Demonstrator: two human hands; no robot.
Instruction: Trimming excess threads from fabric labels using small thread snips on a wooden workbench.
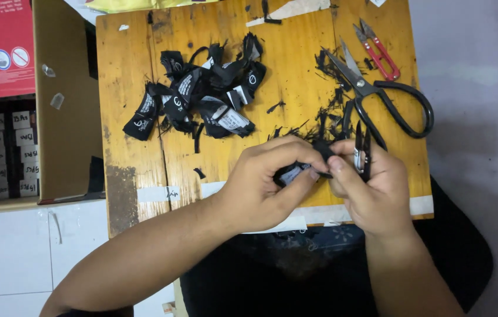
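Label in hand: small black woven label [296, 172] w/ a white patch, pinched over the near edge of the wooden board [137, 111], between both my hands.
Left hand: my left hand [266, 182] is curled shut, thumb and fingers gripping the label's left side.
Right hand: my right hand [366, 188] has fingers closed, pinching the label's right end and also holding black thread snips [363, 154], blades pointing away from me.
Key relation: label's long axis runs left-right, bridging the two hands; snips sit just right of it (blade gap too small to tell).
Pile: loose black labels [202, 97] heaped farther up the board, nearer my left.
Tools: big black scissors [378, 97] and red snips [378, 50], upper right.
Containers: cardboard box [64, 105] at left, holding rows of bundled labels [11, 155].
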